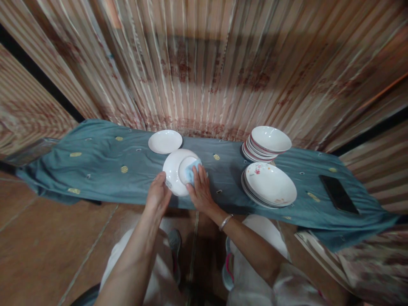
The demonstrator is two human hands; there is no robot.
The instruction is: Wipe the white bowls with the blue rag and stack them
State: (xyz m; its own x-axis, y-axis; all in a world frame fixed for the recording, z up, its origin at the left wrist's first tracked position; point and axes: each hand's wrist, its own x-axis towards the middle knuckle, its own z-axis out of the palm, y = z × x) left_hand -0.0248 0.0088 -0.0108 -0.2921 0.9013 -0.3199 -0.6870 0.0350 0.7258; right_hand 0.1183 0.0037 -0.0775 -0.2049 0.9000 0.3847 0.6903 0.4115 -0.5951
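Observation:
A white dish (174, 172) is tilted up over the cloth-covered table, its underside with a round foot ring facing the camera. Its left lower rim is gripped by my left hand (157, 193). My right hand (200, 189), with a bracelet at the wrist, presses a light blue cloth (191, 170) against the foot ring, fingers closed on it. Just behind the dish lies a white oval plate (165, 141). To the right stand a stack of bowls (270, 139) and, nearer the front edge, a stack of flower-patterned plates (270, 183).
A green patterned cloth (105, 170) covers the long narrow table. A dark phone (338, 194) lies at its right end. Pleated curtains (191, 76) hang behind, and dark poles slant at both sides. Below the front edge are my legs and shoes.

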